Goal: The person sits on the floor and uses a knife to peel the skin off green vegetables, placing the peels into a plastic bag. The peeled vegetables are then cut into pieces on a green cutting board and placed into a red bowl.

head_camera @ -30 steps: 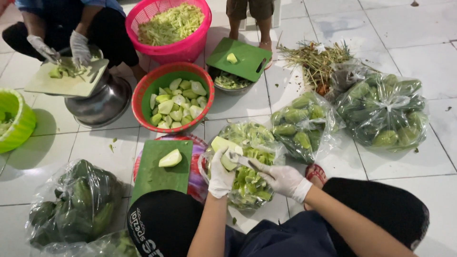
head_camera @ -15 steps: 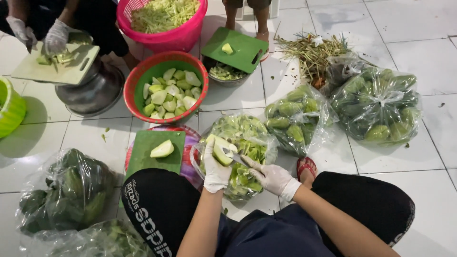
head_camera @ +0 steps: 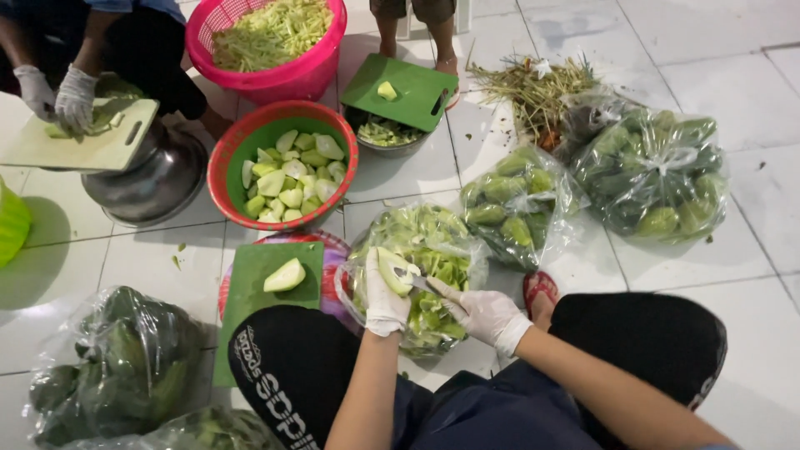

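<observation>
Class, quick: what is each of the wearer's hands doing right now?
Left hand: grip closed around a pale green fruit piece.
Right hand: grip closed on a small peeling tool.

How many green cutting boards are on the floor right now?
2: one green cutting board by the person's knee, with a peeled fruit half on it; another on a bowl near the pink basket.

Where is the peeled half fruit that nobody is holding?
The peeled half fruit lies on the green cutting board left of the person's left hand, just below the red basin.
</observation>
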